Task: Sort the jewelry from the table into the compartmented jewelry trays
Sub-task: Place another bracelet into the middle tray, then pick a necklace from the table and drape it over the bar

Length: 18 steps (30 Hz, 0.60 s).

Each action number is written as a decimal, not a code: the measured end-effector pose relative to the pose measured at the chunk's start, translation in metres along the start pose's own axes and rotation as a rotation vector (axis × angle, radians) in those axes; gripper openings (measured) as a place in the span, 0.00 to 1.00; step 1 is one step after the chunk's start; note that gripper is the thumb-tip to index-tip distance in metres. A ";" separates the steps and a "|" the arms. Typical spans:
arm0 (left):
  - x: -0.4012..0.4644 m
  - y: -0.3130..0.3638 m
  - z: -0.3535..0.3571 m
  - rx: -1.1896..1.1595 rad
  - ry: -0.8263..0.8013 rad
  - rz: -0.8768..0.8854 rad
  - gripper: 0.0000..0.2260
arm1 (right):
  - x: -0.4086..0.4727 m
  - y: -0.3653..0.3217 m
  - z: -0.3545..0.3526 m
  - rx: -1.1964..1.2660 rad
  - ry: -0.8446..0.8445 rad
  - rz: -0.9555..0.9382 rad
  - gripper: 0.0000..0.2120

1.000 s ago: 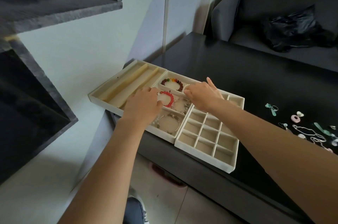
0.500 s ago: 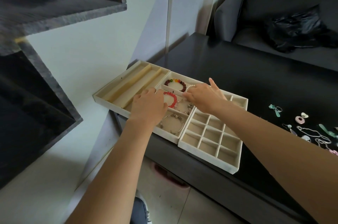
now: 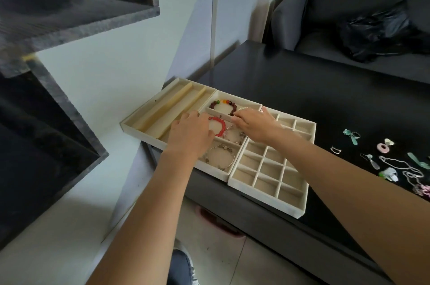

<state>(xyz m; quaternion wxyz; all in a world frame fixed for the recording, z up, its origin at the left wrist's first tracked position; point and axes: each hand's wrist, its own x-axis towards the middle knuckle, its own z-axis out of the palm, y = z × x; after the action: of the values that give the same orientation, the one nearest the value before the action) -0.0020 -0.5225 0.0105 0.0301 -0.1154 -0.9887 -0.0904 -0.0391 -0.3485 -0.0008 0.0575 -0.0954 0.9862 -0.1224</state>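
Left hand [image 3: 189, 136] lies knuckles-up over the cream bracelet tray [image 3: 149, 125], hiding its fingertips, so can't tell its grip. Right hand [image 3: 256, 125] curls fingers at a white pearl bracelet [image 3: 244, 109], mostly hidden, beside the red bead bracelet [image 3: 220, 125]. Loose jewelry [image 3: 395, 163] sits well right on the black counter [image 3: 325, 98].

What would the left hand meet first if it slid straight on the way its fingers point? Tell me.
The left hand points up and to the right across the middle tray. The red bead bracelet lies right at its fingertips, so it would probably meet that first. Whether they already touch is unclear.
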 end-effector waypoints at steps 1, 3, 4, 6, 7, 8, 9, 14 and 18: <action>-0.001 0.001 0.000 0.009 -0.007 -0.001 0.17 | -0.002 0.000 0.000 0.010 0.020 0.007 0.19; -0.002 0.004 -0.003 0.021 -0.011 0.000 0.17 | -0.009 -0.002 -0.002 0.067 0.095 0.020 0.19; -0.003 0.006 -0.004 0.017 -0.004 0.002 0.16 | -0.014 -0.003 -0.004 0.119 0.131 0.028 0.18; -0.005 0.018 -0.008 0.001 0.039 0.024 0.15 | -0.027 -0.002 -0.010 0.252 0.191 0.046 0.16; -0.007 0.027 -0.010 0.002 0.067 0.052 0.15 | -0.036 0.001 -0.013 0.308 0.212 0.059 0.15; -0.010 0.039 -0.011 0.003 0.093 0.085 0.14 | -0.045 0.005 -0.017 0.338 0.230 0.073 0.15; -0.012 0.052 -0.011 -0.007 0.116 0.116 0.14 | -0.054 0.012 -0.020 0.347 0.241 0.089 0.15; -0.017 0.128 -0.007 -0.101 0.111 0.200 0.13 | -0.106 0.066 -0.041 0.324 0.298 0.190 0.16; -0.012 0.193 0.005 -0.170 0.087 0.263 0.10 | -0.152 0.119 -0.054 0.283 0.321 0.307 0.16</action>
<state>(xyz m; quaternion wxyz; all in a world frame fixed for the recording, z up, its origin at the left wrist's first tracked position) 0.0547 -0.3401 0.0380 0.0748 -0.2421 -0.9516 -0.1740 0.0813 -0.1918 0.0348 -0.0688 0.0848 0.9587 -0.2626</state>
